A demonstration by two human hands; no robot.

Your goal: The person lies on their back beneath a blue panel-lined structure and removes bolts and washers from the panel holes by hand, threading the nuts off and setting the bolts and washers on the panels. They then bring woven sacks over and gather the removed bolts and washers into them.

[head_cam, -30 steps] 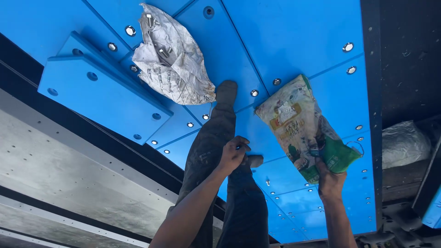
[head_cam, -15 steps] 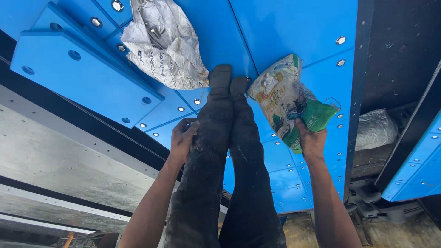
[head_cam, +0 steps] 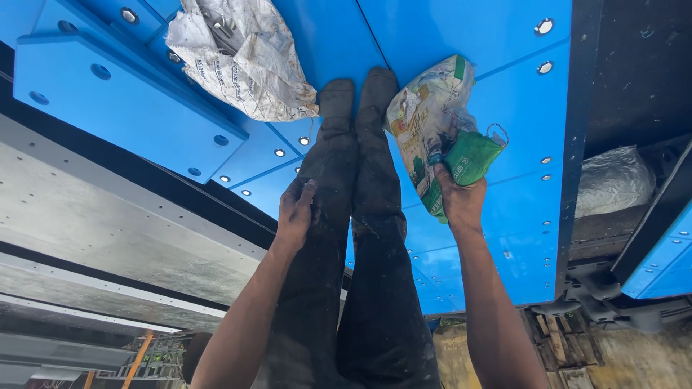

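Blue bolted panel surface (head_cam: 461,29) underfoot | right hand (head_cam: 458,200) grips green-and-cream plastic packet (head_cam: 440,122) at lower end, beside legs | left hand (head_cam: 295,216) lies loosely open on trouser leg (head_cam: 328,180) | packet looks light, soft, crinkly, slippery; pinch bunched end

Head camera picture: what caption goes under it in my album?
Right hand grips a green-and-white bag; left hand rests on dark trousers over blue panels.

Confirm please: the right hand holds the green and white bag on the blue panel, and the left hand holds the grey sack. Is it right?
Not quite. The head view shows the left hand resting on the person's dark trouser leg, not holding the grey sack, which lies untouched further up the blue panel. The right hand does hold the green and white bag.
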